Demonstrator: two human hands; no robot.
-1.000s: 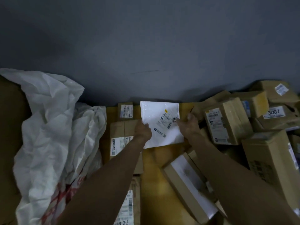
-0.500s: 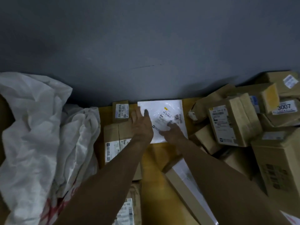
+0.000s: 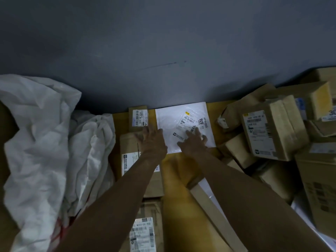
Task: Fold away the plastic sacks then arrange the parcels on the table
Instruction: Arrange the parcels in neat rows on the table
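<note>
Lowered since before, the white mailer [image 3: 171, 122] lies flat mid-frame on the table [image 3: 179, 179]; left grip [image 3: 152, 140] and right grip [image 3: 195, 142] press it, fingers straight.

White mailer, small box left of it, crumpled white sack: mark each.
white mailer [image 3: 169, 120]: head view, bare upper-left face.
small box [image 3: 140, 118]: head view, on its shipping label.
crumpled white sack [image 3: 40, 135]: head view, middle of the heap.

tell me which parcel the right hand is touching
The flat white mailer labelled 936: the right hand rests its fingers on it. Boxes beside it are brown cardboard.
</note>
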